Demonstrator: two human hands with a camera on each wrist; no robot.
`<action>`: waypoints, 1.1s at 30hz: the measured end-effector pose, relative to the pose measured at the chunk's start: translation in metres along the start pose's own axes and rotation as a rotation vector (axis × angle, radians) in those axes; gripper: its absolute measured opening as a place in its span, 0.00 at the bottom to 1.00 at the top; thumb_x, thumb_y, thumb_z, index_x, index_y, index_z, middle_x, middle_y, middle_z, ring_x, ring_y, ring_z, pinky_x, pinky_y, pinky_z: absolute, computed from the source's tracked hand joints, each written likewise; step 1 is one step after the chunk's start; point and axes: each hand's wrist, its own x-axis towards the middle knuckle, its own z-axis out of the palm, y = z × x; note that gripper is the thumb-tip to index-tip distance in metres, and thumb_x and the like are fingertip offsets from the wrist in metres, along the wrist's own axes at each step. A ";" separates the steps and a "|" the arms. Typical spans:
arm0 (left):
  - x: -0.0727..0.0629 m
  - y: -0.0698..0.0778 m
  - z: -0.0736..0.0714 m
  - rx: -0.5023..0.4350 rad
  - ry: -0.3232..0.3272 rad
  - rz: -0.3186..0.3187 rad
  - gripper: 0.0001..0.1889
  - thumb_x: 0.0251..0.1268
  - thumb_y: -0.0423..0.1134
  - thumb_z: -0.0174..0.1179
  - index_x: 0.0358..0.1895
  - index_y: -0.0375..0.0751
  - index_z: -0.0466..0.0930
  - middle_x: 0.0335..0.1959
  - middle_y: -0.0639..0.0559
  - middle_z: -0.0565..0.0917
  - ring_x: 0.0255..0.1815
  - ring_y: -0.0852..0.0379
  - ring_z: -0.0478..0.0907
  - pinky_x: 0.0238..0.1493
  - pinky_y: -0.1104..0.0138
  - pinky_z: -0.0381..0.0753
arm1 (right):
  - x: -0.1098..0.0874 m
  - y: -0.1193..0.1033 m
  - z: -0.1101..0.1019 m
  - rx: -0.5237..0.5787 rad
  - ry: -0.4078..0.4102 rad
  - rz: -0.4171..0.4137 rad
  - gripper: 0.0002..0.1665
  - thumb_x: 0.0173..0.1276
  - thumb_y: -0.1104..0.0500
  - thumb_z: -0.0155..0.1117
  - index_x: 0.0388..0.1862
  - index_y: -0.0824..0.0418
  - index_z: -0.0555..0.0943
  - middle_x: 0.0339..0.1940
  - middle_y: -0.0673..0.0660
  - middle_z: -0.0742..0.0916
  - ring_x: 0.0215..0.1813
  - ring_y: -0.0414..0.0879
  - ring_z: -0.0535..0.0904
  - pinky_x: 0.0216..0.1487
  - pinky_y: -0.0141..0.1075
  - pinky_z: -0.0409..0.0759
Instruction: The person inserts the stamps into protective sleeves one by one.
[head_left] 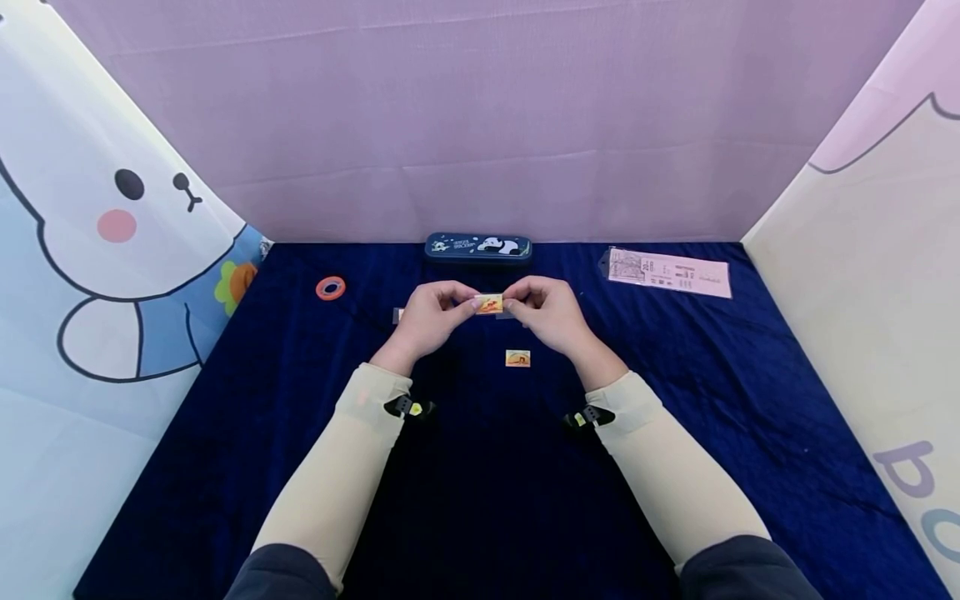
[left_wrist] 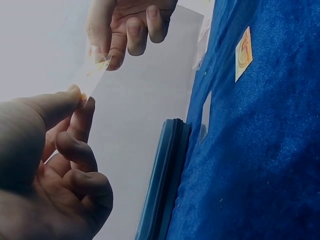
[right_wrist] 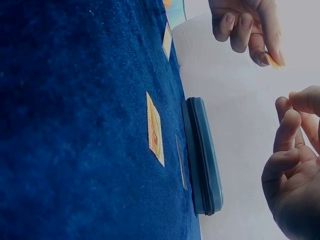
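Observation:
Above the dark blue cloth, a small orange-yellow stamp [head_left: 490, 304] is held up between both hands. My left hand [head_left: 432, 315] pinches its left end between thumb and forefinger. At the right end, thumb and forefinger of my right hand [head_left: 551, 312] pinch too. In the left wrist view a clear sleeve [left_wrist: 98, 75] shows around the held stamp; bright light hides how far the stamp sits inside. A second stamp [head_left: 517, 358] with toothed edges lies flat on the cloth, nearer the body. Beyond it lies a clear sleeve [right_wrist: 181, 162], partly covered by the right hand in the head view.
Behind the hands, a dark blue panda pencil case [head_left: 478, 248] stands against the pink backdrop. An orange ring-shaped roll [head_left: 330, 288] lies at left, a pink printed packet [head_left: 669, 273] at right. A pale piece in clear film [head_left: 398, 316] peeks out beside the left hand.

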 end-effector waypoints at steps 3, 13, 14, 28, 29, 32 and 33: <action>0.000 0.000 0.000 0.003 -0.002 -0.005 0.08 0.72 0.47 0.70 0.45 0.50 0.92 0.37 0.55 0.88 0.25 0.49 0.70 0.26 0.64 0.69 | 0.000 0.001 0.000 -0.004 0.002 0.004 0.02 0.71 0.64 0.73 0.40 0.62 0.89 0.29 0.55 0.88 0.23 0.46 0.76 0.22 0.34 0.72; 0.000 0.000 -0.001 0.000 0.019 -0.009 0.06 0.73 0.42 0.70 0.45 0.48 0.91 0.38 0.54 0.88 0.26 0.50 0.70 0.26 0.65 0.68 | 0.000 -0.001 -0.001 -0.003 0.027 0.008 0.03 0.70 0.64 0.73 0.40 0.62 0.90 0.29 0.54 0.87 0.22 0.46 0.74 0.22 0.34 0.71; 0.000 0.000 -0.001 0.000 0.020 -0.010 0.06 0.73 0.42 0.70 0.45 0.48 0.91 0.37 0.54 0.88 0.26 0.50 0.70 0.26 0.65 0.68 | 0.000 -0.001 0.000 0.000 0.027 0.008 0.03 0.70 0.64 0.73 0.40 0.62 0.90 0.29 0.54 0.87 0.22 0.46 0.74 0.22 0.34 0.71; 0.001 -0.001 -0.008 0.044 0.051 -0.030 0.07 0.74 0.45 0.68 0.47 0.49 0.92 0.37 0.54 0.87 0.28 0.50 0.72 0.28 0.64 0.69 | 0.002 0.002 -0.003 0.000 0.052 -0.003 0.03 0.72 0.62 0.73 0.41 0.61 0.90 0.32 0.60 0.88 0.22 0.46 0.75 0.23 0.33 0.74; 0.001 -0.002 -0.009 0.045 0.056 -0.029 0.07 0.74 0.45 0.68 0.47 0.49 0.92 0.37 0.54 0.87 0.28 0.50 0.72 0.28 0.63 0.70 | 0.002 0.002 -0.004 -0.004 0.055 -0.001 0.04 0.72 0.62 0.73 0.41 0.61 0.90 0.32 0.60 0.88 0.22 0.46 0.75 0.23 0.33 0.74; 0.002 -0.003 -0.011 0.048 0.063 -0.023 0.08 0.74 0.44 0.68 0.47 0.48 0.92 0.36 0.54 0.87 0.27 0.50 0.71 0.29 0.63 0.70 | 0.002 0.002 -0.007 -0.008 0.056 0.005 0.05 0.73 0.61 0.72 0.42 0.61 0.90 0.34 0.62 0.89 0.22 0.46 0.75 0.23 0.34 0.73; 0.002 -0.004 -0.012 0.049 0.064 -0.022 0.07 0.74 0.44 0.68 0.47 0.48 0.92 0.36 0.54 0.88 0.27 0.50 0.71 0.29 0.62 0.70 | 0.003 0.002 -0.008 -0.005 0.055 0.006 0.05 0.73 0.61 0.72 0.42 0.61 0.90 0.34 0.63 0.89 0.22 0.45 0.75 0.23 0.34 0.74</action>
